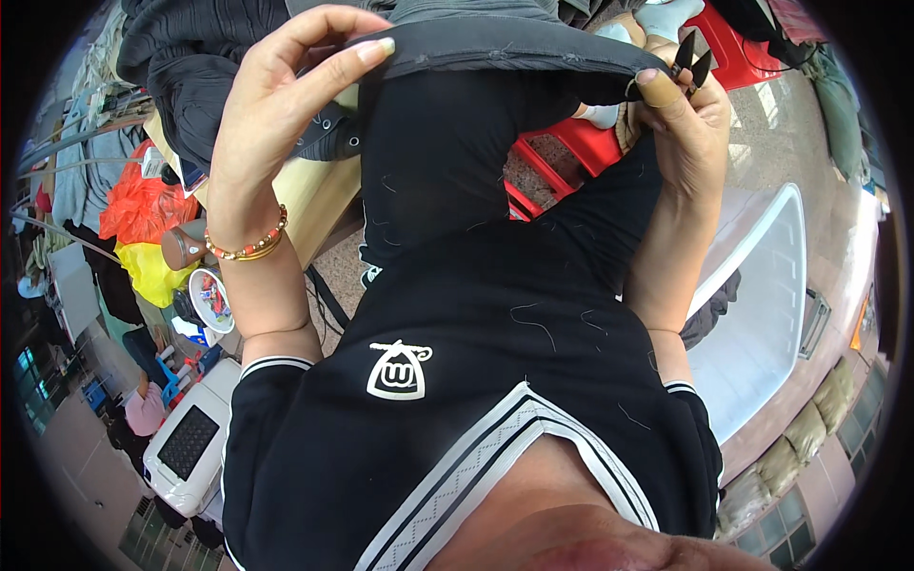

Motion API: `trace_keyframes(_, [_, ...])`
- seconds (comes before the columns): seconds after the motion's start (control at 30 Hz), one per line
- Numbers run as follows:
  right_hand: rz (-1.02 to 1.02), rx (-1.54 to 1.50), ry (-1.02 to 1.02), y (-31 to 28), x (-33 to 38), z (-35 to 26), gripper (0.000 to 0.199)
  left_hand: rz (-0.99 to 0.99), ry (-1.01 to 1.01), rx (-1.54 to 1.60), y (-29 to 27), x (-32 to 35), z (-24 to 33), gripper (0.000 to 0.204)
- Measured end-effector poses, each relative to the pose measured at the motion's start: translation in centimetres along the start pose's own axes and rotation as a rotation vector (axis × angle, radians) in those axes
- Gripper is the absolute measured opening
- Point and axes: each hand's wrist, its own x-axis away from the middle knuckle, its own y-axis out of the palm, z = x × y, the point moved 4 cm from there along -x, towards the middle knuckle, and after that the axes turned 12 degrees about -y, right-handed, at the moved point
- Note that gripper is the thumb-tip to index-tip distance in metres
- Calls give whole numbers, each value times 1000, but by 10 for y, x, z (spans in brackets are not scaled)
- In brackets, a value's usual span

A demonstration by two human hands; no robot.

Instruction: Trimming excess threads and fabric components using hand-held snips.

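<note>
A dark grey garment (514,43) is stretched by one long banded edge between my hands, above my lap. My left hand (295,95) pinches the band's left end between thumb and fingers. At the other end, my right hand (693,128) grips the band, its thumb wearing a tan covering. The same hand also holds small thread snips (700,74), whose dark pointed blades stick up beyond the fingers and stand apart. Loose thread ends show along the band. The rest of the cloth passes out of the top of the view.
More dark grey garments (181,90) are heaped at the far left on a pale wooden surface (319,205). A red plastic stool (571,147) stands beyond my legs. To my right is a large white bin (771,305) with dark cloth in it. A small white tub (211,300) stands left.
</note>
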Motion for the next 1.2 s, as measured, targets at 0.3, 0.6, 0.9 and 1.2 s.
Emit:
trace_keyframes(0.3, [65, 109, -22, 1, -16, 14, 39, -3, 20, 136, 18, 7, 16, 13])
trace_keyframes(0.6, [-210, 492, -316, 45, 8, 5, 37, 112, -26, 110, 23, 8, 17, 13])
trace_keyframes(0.9, [-241, 578, -394, 45, 11, 11, 35, 213, 172, -331, 43, -9, 41, 17])
trace_keyframes(1.2, [-162, 247, -715, 53, 2, 3, 34, 256, 153, -206, 41, -11, 24, 14])
